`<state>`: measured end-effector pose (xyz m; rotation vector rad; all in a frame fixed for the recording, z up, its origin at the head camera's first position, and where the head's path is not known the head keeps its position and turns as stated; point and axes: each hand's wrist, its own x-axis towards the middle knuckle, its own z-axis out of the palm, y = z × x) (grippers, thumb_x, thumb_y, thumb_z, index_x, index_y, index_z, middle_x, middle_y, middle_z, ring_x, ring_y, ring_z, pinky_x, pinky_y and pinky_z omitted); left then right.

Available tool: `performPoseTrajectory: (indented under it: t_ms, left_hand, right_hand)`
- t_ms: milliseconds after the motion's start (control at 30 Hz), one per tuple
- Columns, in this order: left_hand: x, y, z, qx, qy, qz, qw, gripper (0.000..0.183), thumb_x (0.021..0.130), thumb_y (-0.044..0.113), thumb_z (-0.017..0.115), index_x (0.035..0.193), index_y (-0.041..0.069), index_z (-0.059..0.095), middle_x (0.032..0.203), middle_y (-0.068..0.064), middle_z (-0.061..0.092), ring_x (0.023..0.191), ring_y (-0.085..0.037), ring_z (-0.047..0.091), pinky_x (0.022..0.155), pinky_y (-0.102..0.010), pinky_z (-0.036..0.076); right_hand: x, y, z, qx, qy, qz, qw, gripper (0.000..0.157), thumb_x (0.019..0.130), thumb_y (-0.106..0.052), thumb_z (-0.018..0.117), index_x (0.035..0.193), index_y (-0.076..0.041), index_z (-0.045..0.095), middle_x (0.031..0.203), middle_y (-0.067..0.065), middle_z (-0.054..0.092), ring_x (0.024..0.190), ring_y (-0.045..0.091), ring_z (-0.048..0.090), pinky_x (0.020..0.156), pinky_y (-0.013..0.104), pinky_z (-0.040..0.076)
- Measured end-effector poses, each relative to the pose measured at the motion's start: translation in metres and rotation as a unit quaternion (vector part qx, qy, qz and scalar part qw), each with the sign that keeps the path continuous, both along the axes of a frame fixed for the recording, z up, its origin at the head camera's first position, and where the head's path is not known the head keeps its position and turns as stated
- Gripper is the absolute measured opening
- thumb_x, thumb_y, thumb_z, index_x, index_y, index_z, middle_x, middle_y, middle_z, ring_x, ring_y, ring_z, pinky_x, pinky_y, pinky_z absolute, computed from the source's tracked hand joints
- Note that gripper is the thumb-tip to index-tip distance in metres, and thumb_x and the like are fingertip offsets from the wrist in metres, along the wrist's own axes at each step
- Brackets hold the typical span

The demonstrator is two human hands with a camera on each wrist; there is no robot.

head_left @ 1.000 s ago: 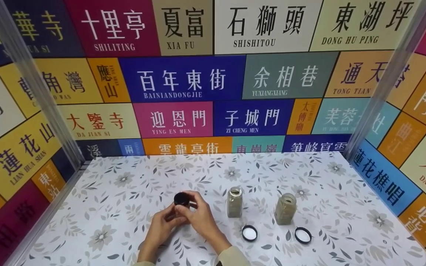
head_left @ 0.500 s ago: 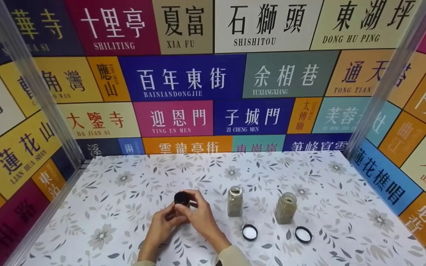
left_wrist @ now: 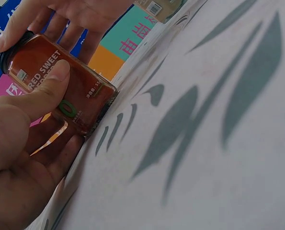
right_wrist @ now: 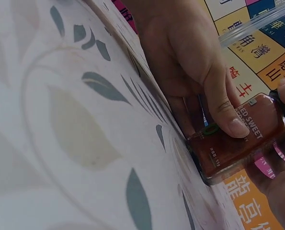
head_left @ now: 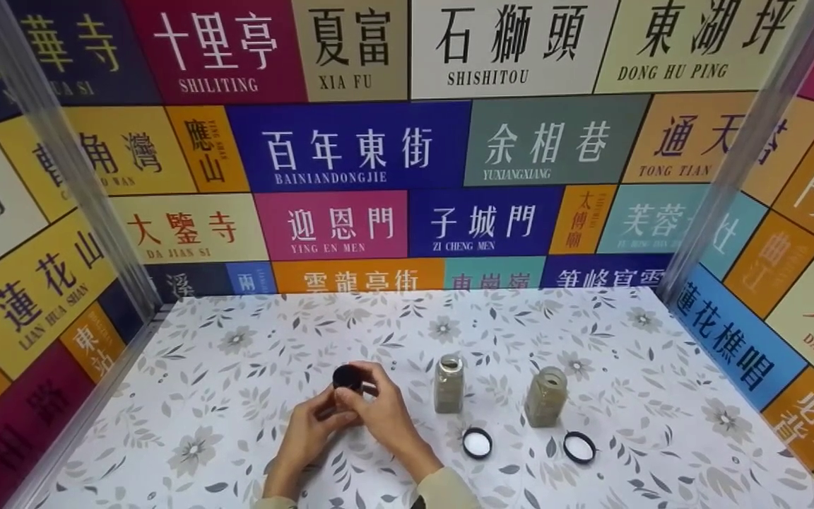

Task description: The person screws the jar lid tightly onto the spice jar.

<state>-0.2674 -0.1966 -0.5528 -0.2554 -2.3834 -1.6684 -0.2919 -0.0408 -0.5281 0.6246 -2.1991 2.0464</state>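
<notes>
A spice jar of red powder, labelled "RED SWEET", stands between my hands with its black lid on top. My left hand grips the jar's body, its thumb across the label in the left wrist view. My right hand pinches the lid between thumb and fingers. In the right wrist view, the jar's base appears to touch the table. To the right, two open glass jars, one nearer and one farther right, hold greyish-green contents.
Two black lids, one near the first open jar and another farther right, lie with white inner faces up. A leaf-patterned cloth covers the table. Colourful panels with printed place names enclose the back and sides.
</notes>
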Motion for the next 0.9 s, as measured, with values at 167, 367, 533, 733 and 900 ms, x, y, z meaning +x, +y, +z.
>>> performPoseTrajectory:
  t_ms: [167,367,533,733,900]
  left_hand:
    - [-0.0001,-0.0018,-0.0001,-0.006,-0.004,0.002,1.0000,0.060,0.083,0.017,0.079,0.136,0.000,0.058,0.129,-0.022,0.066,0.113,-0.033,0.069,0.095,-0.024,0.057]
    - [0.0008,-0.0021,0.0005,0.000,-0.013,0.003,0.9999,0.059,0.084,0.018,0.079,0.137,0.003,0.059,0.131,-0.020,0.066,0.116,-0.033,0.068,0.096,-0.025,0.057]
    - [0.0001,-0.0018,0.0003,0.001,-0.009,-0.004,0.9999,0.060,0.084,0.017,0.079,0.137,-0.001,0.057,0.129,-0.023,0.066,0.116,-0.035,0.068,0.096,-0.026,0.057]
    - [-0.0004,-0.0016,0.0000,0.001,0.001,-0.002,1.0000,0.059,0.084,0.017,0.079,0.135,-0.003,0.058,0.128,-0.023,0.066,0.115,-0.035,0.068,0.096,-0.029,0.058]
    - [-0.0003,-0.0019,-0.0006,-0.011,0.004,0.000,0.9999,0.059,0.083,0.018,0.079,0.136,-0.001,0.059,0.128,-0.022,0.067,0.114,-0.035,0.068,0.097,-0.031,0.058]
  right_hand:
    - [-0.0005,-0.0013,0.0001,-0.002,-0.005,0.003,1.000,0.045,0.092,-0.018,0.071,0.134,-0.010,0.057,0.134,0.014,0.062,0.121,0.033,0.061,0.106,0.047,0.052]
    - [-0.0007,-0.0004,-0.0002,0.005,0.014,0.013,1.000,0.042,0.097,-0.019,0.065,0.137,-0.009,0.057,0.136,0.013,0.061,0.120,0.031,0.061,0.107,0.044,0.052]
    - [-0.0022,-0.0001,0.0005,-0.006,0.009,0.009,1.000,0.041,0.093,-0.021,0.071,0.130,-0.008,0.058,0.131,0.013,0.063,0.118,0.030,0.062,0.106,0.044,0.052]
    - [-0.0005,0.0014,0.0016,-0.002,0.007,0.017,1.000,0.046,0.095,-0.021,0.068,0.136,-0.007,0.054,0.134,0.013,0.062,0.121,0.030,0.061,0.107,0.045,0.050]
    - [0.0009,0.0022,0.0025,-0.001,0.018,0.024,1.000,0.044,0.098,-0.019,0.064,0.138,-0.004,0.054,0.135,0.015,0.061,0.121,0.032,0.060,0.107,0.049,0.050]
